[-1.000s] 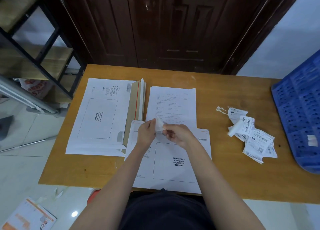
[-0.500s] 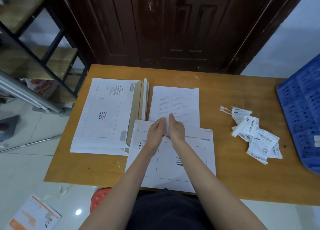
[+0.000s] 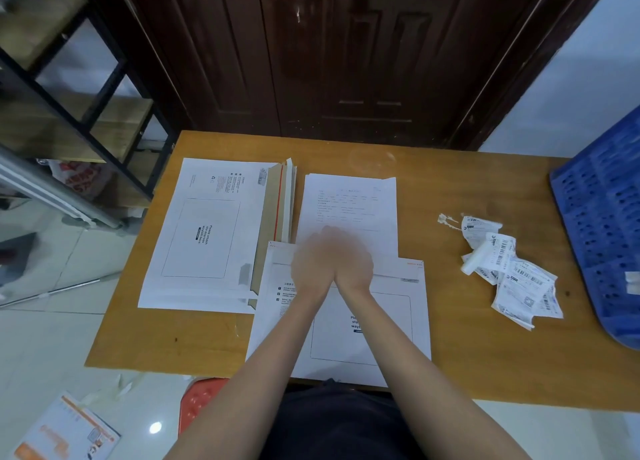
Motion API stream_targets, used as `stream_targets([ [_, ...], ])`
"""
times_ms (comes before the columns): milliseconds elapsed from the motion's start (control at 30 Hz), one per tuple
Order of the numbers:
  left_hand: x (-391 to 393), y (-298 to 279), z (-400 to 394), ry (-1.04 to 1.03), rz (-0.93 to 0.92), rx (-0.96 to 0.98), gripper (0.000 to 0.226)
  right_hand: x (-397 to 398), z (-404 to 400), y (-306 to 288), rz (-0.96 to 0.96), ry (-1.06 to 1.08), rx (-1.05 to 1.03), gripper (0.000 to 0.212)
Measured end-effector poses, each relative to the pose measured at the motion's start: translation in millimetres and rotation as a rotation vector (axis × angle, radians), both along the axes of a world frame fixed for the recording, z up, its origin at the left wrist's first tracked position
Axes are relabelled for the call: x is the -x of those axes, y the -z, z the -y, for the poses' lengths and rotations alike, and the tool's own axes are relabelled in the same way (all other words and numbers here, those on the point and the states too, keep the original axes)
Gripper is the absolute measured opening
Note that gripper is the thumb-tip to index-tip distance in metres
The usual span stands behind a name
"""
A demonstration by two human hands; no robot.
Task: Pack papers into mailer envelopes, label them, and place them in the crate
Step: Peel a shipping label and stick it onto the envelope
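Pressing side by side on the mailer's [image 3: 346,321] top flap, both hands (left [image 3: 313,265], right [image 3: 351,265], too blurred to tell the grip) lay on the table [image 3: 450,355]. Uneven pressure could crease the seal; labels [image 3: 512,276] waited near the crate [image 3: 602,238].

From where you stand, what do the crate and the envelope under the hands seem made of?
The crate looks like moulded blue plastic, its wall perforated with rows of holes. The envelope looks like stiff white card, matte and printed; the stack beside it shows brown board inside.
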State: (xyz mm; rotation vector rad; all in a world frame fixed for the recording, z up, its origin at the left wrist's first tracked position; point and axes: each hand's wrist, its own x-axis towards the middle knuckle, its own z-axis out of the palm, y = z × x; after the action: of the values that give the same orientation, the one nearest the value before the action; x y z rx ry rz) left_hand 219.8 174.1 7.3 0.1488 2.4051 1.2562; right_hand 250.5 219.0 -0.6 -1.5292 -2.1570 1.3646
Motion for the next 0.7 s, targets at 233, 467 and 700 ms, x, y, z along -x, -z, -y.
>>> stream_targets([
  [233, 5.0, 8.7, 1.5, 0.059, -0.163, 0.042, 0.036, 0.4, -4.8, 1.9, -0.084, 0.027, 0.099, 0.05],
  [467, 4.4, 15.5, 3.6, 0.051, -0.185, 0.087, 0.034, -5.0, -3.8, 1.8, -0.008, 0.109, 0.033, 0.032],
  [700, 3.4, 23.0, 8.5, 0.0, -0.117, 0.073, 0.037, -9.2, -3.9, 3.7, 0.092, 0.055, -0.06, 0.032],
])
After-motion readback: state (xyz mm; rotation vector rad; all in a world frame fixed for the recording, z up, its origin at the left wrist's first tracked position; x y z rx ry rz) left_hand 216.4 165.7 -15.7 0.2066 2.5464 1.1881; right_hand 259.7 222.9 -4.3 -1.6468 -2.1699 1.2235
